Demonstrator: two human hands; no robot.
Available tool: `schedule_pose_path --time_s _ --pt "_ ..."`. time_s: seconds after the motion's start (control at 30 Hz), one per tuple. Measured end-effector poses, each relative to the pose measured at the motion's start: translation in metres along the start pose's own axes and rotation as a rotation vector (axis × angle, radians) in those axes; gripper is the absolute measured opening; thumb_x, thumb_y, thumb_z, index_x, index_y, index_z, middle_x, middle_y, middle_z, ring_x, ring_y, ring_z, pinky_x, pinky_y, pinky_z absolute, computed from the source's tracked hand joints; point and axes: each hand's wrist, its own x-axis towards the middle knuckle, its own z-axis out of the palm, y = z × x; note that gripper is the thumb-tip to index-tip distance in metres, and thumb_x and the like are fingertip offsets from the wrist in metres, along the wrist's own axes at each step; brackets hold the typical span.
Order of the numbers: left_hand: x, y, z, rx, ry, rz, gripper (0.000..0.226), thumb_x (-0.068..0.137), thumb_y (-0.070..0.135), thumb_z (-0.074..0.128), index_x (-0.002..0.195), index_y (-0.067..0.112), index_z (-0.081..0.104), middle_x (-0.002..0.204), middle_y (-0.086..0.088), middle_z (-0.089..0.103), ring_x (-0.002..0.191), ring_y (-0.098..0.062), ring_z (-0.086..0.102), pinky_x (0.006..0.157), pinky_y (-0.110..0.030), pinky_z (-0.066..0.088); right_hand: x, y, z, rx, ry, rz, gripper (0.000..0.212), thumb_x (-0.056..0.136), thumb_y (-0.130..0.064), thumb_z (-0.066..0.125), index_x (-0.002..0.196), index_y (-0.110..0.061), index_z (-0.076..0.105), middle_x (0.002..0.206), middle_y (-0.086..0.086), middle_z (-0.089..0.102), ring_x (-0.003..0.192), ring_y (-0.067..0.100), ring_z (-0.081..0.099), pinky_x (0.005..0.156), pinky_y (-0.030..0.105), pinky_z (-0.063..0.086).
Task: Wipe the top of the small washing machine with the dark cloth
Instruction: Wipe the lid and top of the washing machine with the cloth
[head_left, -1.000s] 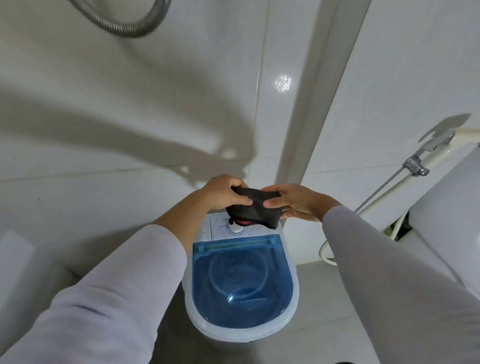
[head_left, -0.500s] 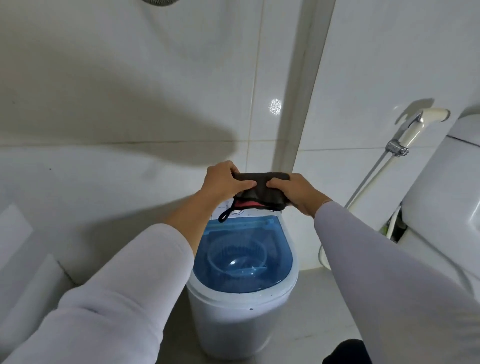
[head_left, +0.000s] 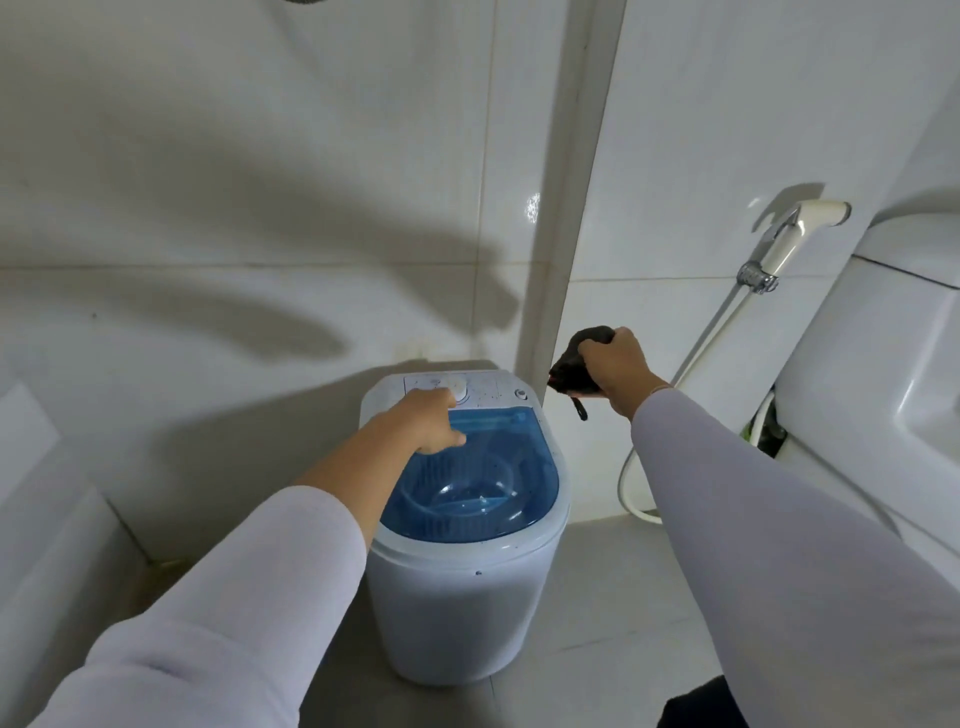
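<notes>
Hands now apart: right hand (head_left: 615, 371) alone fists dark cloth (head_left: 574, 366), off to side of washing machine (head_left: 467, 519). Left hand (head_left: 428, 423), fingers curled, empty, rests on blue lid (head_left: 498, 467). Wiping likely next.

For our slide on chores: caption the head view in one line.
Left hand rests on the washer lid; right hand holds the bunched cloth off to its side.

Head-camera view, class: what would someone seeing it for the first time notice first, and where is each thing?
The small washing machine stands centre frame on the floor, its blue see-through lid catching the eye. The left hand rests on the lid's back edge by the control panel, while the right hand holds the bunched dark cloth in the air, right of the machine.
</notes>
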Motion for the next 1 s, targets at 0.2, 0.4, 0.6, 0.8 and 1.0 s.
schedule_pose_path --time_s 0.2,0.4,0.6,0.8,1.0 --pt "0.016 -0.015 0.022 0.140 -0.081 -0.044 0.074 0.088 0.026 0.063 0.149 0.017 0.023 0.151 -0.008 0.034 0.135 -0.025 0.039 0.106 -0.034 0.037 0.038 0.023 0.024 -0.341 0.011 -0.163 0.033 0.087 -0.006 0.046 0.118 0.001 0.038 0.103 0.011 0.047 0.091 0.025 0.048 0.077 0.031 0.042" --pt "0.033 -0.027 0.022 0.175 -0.071 -0.038 0.079 0.083 0.024 0.070 0.148 0.019 0.027 0.152 -0.006 0.033 0.139 -0.025 0.034 0.110 -0.037 0.035 0.070 0.041 0.060 -0.583 -0.075 -0.279 0.035 0.087 -0.001 0.046 0.120 0.003 0.037 0.116 0.026 0.055 0.097 0.036 0.055 0.074 0.033 0.041" --pt "0.040 -0.030 0.023 0.204 -0.067 -0.024 0.073 0.085 0.024 0.067 0.148 0.020 0.029 0.152 -0.008 0.033 0.138 -0.025 0.034 0.111 -0.037 0.034 0.097 0.051 0.082 -0.787 -0.326 -0.257 0.049 0.082 -0.012 0.054 0.129 -0.012 0.040 0.124 0.016 0.054 0.111 0.034 0.052 0.093 0.040 0.044" --pt "0.041 -0.030 0.025 0.266 -0.041 -0.015 0.068 0.087 0.020 0.065 0.147 0.021 0.032 0.151 -0.008 0.033 0.138 -0.025 0.034 0.111 -0.036 0.033 0.106 0.053 0.095 -0.841 -0.418 -0.239 0.031 0.097 -0.023 0.027 0.084 -0.013 0.053 0.099 0.010 0.052 0.099 0.028 0.049 0.084 0.034 0.037" --pt "0.038 -0.027 0.027 0.356 -0.036 -0.008 0.067 0.088 0.020 0.063 0.147 0.020 0.032 0.149 -0.006 0.035 0.137 -0.025 0.033 0.110 -0.040 0.035 0.096 0.062 0.093 -0.937 -0.417 -0.227 0.054 0.099 -0.032 0.029 0.147 -0.013 0.014 0.159 0.004 0.012 0.143 0.030 0.020 0.117 0.038 0.018"
